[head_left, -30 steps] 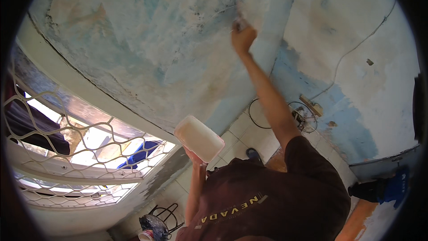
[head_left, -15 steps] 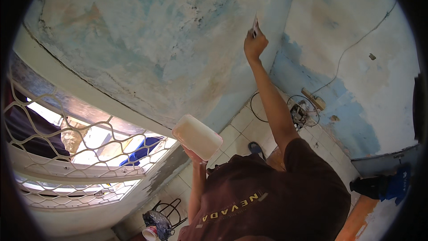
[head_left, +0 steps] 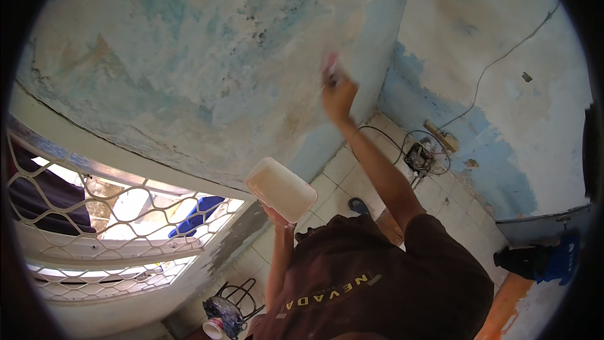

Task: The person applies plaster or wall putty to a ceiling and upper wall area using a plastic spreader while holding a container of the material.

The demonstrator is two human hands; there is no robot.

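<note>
My left hand (head_left: 278, 217) supports a rectangular tub (head_left: 282, 190) from below, its fingers closed round the near edge. A smooth cream-white surface fills the tub's outline. Stretched up to the wall (head_left: 245, 88), my right hand (head_left: 340, 96) grips a flat scraper (head_left: 330, 66) with a reddish part. Motion smears the scraper, and I cannot tell whether its edge touches the wall. Patches of white, beige and pale blue cover this wall, with dark flaking spots higher up.
At the left is a window with a wavy metal grille (head_left: 126, 220). A coiled black cable (head_left: 418, 157) lies on the tiled floor near the corner, beside a wooden block (head_left: 441, 136). A stool (head_left: 242, 299) carries a dark plastic bag and a cup (head_left: 214, 327). Blue-black cloth (head_left: 557, 259) hangs at right.
My right hand has come down and to the left along the wall with the scraper. The tub in my left hand has hardly moved; the view has shifted slightly.
</note>
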